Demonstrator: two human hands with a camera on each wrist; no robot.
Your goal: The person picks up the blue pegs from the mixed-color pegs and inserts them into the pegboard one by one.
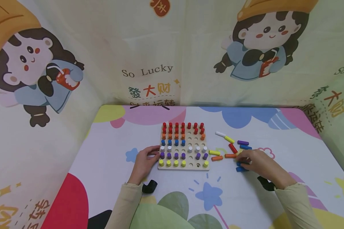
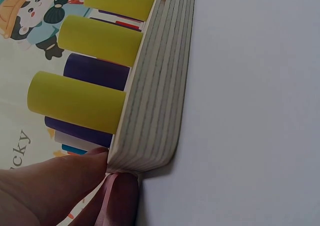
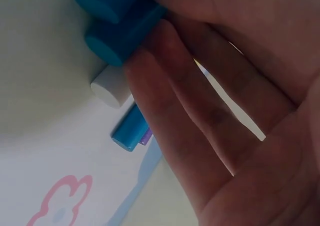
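In the head view a wooden pegboard carries rows of red, orange, blue, white, purple and yellow pegs, with bare holes mostly right of its middle. The left hand grips its left edge. The left wrist view shows that thumb and fingers at a corner of the board, near a yellow peg. Right of the board, the right hand is over loose pegs. In the right wrist view its thumb and fingers pinch a blue peg, beside another blue peg.
Loose pegs lie between board and right hand: white, yellow, red, orange and purple. A blue peg lies below that hand's fingers. A printed curtain stands behind the patterned tabletop.
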